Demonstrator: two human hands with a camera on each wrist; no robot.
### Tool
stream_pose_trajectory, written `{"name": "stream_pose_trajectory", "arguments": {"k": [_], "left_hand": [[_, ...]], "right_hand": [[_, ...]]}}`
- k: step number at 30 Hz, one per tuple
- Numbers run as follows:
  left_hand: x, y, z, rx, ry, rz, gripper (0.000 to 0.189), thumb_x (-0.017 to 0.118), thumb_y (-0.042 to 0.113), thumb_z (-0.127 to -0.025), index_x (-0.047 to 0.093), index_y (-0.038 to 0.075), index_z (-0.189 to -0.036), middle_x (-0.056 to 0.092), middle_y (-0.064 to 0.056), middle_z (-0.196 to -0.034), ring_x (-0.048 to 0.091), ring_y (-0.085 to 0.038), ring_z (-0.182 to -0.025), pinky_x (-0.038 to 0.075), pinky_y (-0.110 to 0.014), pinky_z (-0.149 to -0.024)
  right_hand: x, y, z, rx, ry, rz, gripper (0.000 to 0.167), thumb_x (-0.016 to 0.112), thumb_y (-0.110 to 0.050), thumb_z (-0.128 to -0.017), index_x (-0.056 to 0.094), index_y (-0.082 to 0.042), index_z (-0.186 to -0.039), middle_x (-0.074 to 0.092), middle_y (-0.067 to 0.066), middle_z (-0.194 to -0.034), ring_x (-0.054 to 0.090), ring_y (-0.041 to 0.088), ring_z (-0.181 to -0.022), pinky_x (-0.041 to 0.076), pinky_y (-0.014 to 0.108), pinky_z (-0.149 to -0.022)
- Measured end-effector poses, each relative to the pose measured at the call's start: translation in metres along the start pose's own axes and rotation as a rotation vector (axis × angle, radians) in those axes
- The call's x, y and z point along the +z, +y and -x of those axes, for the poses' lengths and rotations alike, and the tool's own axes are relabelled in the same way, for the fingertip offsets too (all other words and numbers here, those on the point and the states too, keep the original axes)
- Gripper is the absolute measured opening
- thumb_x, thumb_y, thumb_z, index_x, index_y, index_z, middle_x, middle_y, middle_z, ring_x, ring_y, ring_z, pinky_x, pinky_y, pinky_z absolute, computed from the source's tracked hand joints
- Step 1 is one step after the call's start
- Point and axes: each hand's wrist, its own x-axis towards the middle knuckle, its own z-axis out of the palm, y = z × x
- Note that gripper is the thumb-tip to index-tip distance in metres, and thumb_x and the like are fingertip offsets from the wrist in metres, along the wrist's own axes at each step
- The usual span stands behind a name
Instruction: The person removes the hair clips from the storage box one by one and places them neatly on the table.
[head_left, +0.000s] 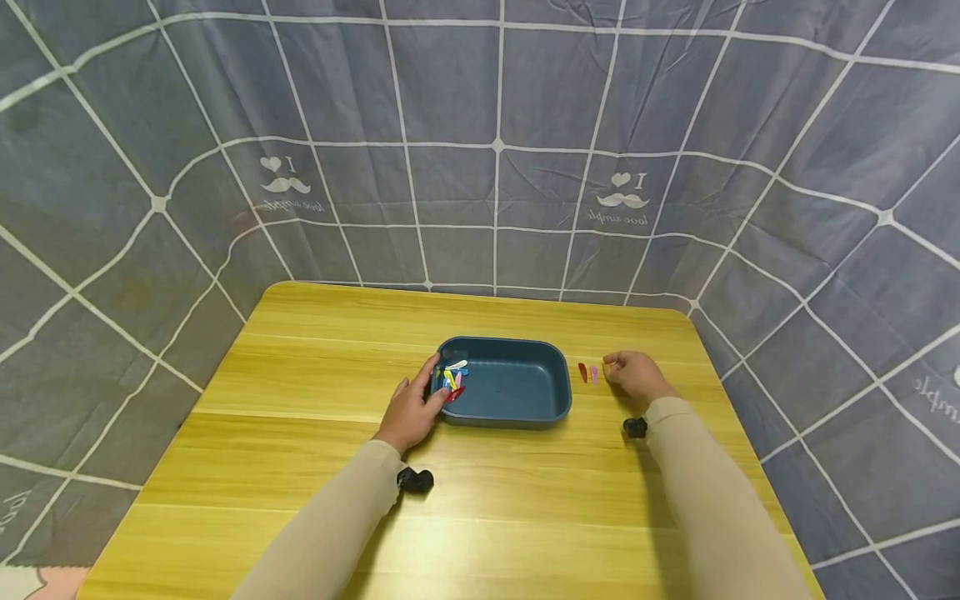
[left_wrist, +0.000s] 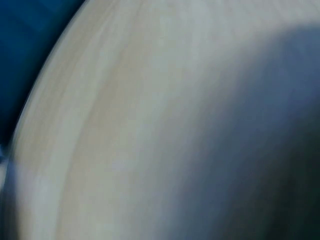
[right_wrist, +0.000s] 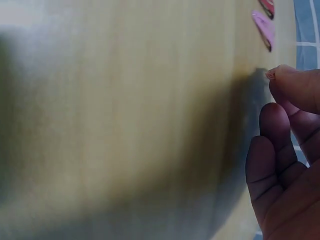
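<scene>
A dark blue rectangular bin stands on the table, with several colourful snap hair clips bunched at its left end. My left hand rests against that end, fingers at the far-left rim and thumb by the clips. To the right of the bin, a red hair clip and a pink hair clip lie side by side. Just beyond them my right hand pinches an orange hair clip by thumb and forefinger at the tabletop. In the right wrist view, the fingers mostly hide it.
The wood-grain table ends at a grey curtain with white grid lines at the back and sides. A black wrist camera sits at the left cuff and another black camera at the right. The left wrist view is blurred.
</scene>
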Motion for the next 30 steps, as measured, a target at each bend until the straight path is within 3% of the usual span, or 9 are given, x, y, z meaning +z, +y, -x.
{"name": "stream_pose_trajectory", "arguments": {"k": [6, 19, 26, 30], "left_hand": [[0.0, 0.0, 0.001, -0.001, -0.006, -0.002, 0.067, 0.056, 0.037, -0.109, 0.025, 0.035, -0.168, 0.06, -0.018, -0.151, 0.066, -0.044, -0.129, 0.015, -0.054, -0.136], [-0.001, 0.0, 0.002, 0.002, 0.001, 0.002, 0.067, 0.056, 0.039, -0.108, 0.026, 0.035, -0.168, 0.058, -0.018, -0.153, 0.063, -0.046, -0.132, 0.015, -0.054, -0.136], [-0.001, -0.002, 0.002, 0.001, -0.004, 0.0, 0.068, 0.056, 0.038, -0.108, 0.025, 0.036, -0.168, 0.056, -0.017, -0.156, 0.061, -0.044, -0.136, 0.015, -0.055, -0.136], [-0.001, -0.002, 0.003, -0.004, -0.007, 0.007, 0.067, 0.056, 0.038, -0.108, 0.026, 0.036, -0.168, 0.056, -0.017, -0.155, 0.06, -0.044, -0.136, 0.015, -0.054, -0.136]], "right_hand": [[0.006, 0.006, 0.0, 0.038, 0.007, -0.013, 0.038, 0.063, -0.009, -0.101, 0.066, 0.004, -0.136, 0.067, 0.007, -0.096, 0.055, 0.022, -0.087, 0.045, 0.028, -0.074], [0.01, 0.007, 0.003, 0.042, 0.0, -0.016, 0.04, 0.065, -0.013, -0.1, 0.066, 0.003, -0.137, 0.07, 0.014, -0.105, 0.061, 0.026, -0.093, 0.052, 0.036, -0.083], [0.013, 0.009, 0.004, 0.063, -0.02, -0.03, 0.041, 0.064, -0.016, -0.102, 0.066, 0.001, -0.139, 0.068, 0.023, -0.137, 0.062, 0.037, -0.121, 0.051, 0.053, -0.11], [0.014, 0.008, 0.006, 0.063, -0.029, -0.047, 0.042, 0.063, -0.017, -0.103, 0.064, 0.001, -0.141, 0.063, 0.025, -0.145, 0.057, 0.043, -0.132, 0.046, 0.058, -0.117]]}}
